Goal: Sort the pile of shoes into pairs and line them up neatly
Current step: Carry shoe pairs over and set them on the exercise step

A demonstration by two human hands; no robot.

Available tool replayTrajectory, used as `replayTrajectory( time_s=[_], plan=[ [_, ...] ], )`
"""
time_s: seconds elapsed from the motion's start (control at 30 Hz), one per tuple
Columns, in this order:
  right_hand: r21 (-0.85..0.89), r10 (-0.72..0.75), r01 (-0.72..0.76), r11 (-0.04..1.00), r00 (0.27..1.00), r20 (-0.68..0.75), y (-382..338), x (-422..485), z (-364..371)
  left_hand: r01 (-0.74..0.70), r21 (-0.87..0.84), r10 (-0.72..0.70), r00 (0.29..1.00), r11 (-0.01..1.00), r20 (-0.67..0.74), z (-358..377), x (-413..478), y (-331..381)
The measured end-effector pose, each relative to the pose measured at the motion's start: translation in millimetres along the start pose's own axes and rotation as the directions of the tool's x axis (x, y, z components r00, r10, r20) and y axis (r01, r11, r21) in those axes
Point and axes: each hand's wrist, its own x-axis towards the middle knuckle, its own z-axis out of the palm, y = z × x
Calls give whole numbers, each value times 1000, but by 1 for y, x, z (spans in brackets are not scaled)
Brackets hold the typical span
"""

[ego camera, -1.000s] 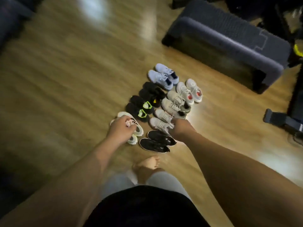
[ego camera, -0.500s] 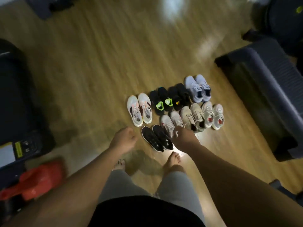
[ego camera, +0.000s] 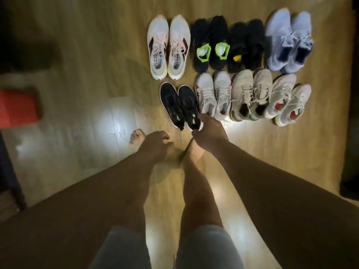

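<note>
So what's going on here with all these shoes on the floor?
A barefoot person stands over the shoes, which sit as eight pairs in two rows on the wooden floor. The right hand is down at the heel of the black pair at the left end of the near row, beside the white pair with red trim. Whether it grips a shoe is unclear. The left hand hangs loosely curled, holding nothing.
</note>
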Motion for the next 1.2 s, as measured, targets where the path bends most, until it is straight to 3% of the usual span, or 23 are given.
replayTrajectory(
  time_s=[0.1,0.23,0.37,0.57,0.7,0.83,1.0,1.2],
  plan=[
    [-24,22,-20,1000,998,65,32,52,45,-13,27,11,998,1000,59,45,59,-20],
    [-78,-6,11,997,998,70,63,138,108,-53,16,53,998,998,31,84,152,-44],
    [-133,10,-2,991,998,58,86,212,161,-177,83,176,984,981,19,107,233,-56],
    [-54,147,-153,987,984,-102,105,256,213,-323,352,236,934,879,267,135,292,-83],
    [-14,148,-153,988,974,-169,109,252,236,-361,386,205,898,849,388,152,287,-104],
    [-146,104,-133,980,977,-188,108,253,245,-372,309,290,915,875,279,164,284,-117],
    [-280,16,-66,958,984,-177,101,258,230,-481,209,450,875,851,180,156,275,-123],
    [-220,-44,2,976,982,-185,41,194,170,-570,186,599,759,800,-255,86,205,-97]
  ],
)
